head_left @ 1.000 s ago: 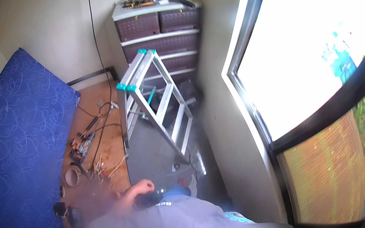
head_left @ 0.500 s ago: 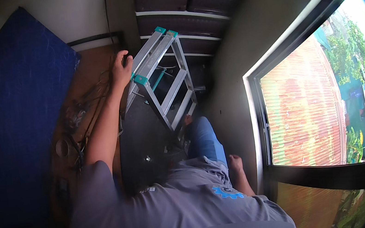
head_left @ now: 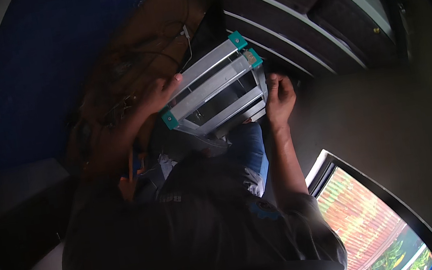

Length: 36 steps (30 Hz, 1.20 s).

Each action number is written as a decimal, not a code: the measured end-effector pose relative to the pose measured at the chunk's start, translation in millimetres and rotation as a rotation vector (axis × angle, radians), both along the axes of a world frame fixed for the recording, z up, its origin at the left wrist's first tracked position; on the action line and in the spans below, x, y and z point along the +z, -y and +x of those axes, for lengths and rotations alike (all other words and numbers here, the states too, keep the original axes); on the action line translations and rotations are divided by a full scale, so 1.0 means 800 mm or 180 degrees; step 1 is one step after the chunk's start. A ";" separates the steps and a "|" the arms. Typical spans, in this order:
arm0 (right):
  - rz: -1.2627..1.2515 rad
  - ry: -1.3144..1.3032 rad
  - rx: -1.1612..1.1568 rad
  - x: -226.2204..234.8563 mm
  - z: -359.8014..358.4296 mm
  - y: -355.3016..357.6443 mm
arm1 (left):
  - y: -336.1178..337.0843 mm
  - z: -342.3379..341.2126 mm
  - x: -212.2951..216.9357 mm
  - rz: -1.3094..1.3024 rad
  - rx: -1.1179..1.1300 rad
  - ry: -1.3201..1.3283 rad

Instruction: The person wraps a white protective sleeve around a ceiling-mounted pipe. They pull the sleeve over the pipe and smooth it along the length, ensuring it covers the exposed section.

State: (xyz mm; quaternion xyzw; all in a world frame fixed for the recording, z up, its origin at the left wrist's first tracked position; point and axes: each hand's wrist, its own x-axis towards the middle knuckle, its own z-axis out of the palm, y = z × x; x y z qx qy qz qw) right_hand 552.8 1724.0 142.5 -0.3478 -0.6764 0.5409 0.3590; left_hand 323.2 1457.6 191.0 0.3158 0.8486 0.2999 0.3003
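Note:
An aluminium stepladder [head_left: 215, 87] with teal plastic corner caps stands directly in front of me, seen from above. At its left end, my left hand [head_left: 161, 94] is closed on the frame behind the near teal cap, with the fingertips showing over the edge. My right hand [head_left: 281, 98] is curled against the right side rail, its thumb uppermost. Between the two hands lie the ladder's top bars and a lower step. My jeans-clad leg [head_left: 247, 144] is right below the ladder, and its feet are hidden.
A dark drawer cabinet [head_left: 283, 20] with pale edges stands beyond the ladder. Cables [head_left: 185, 31] and clutter lie on a brown surface at the left, near a large blue panel [head_left: 47, 76]. On the right are a grey wall [head_left: 367, 113] and a window [head_left: 365, 213].
My right hand has risen from beside my hip to the ladder's right rail. My left hand has closed on its left end. The view has turned, bringing the cabinet closer and the window lower.

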 end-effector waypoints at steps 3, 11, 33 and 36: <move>0.0824 -0.0236 0.0917 0.049 -0.062 -0.005 | -0.003 0.002 0.000 -0.0517 0.0446 0.0442; 0.0732 0.0497 0.2505 0.076 -0.144 0.053 | 0.013 0.019 -0.021 -0.0151 0.0660 0.0567; 0.1966 0.2547 0.2388 0.067 -0.181 0.095 | -0.111 -0.052 -0.066 0.0040 -0.1756 -0.0715; 0.0695 0.3846 0.2216 0.041 -0.200 0.113 | -0.024 -0.040 -0.022 -0.0299 -0.2148 -0.0209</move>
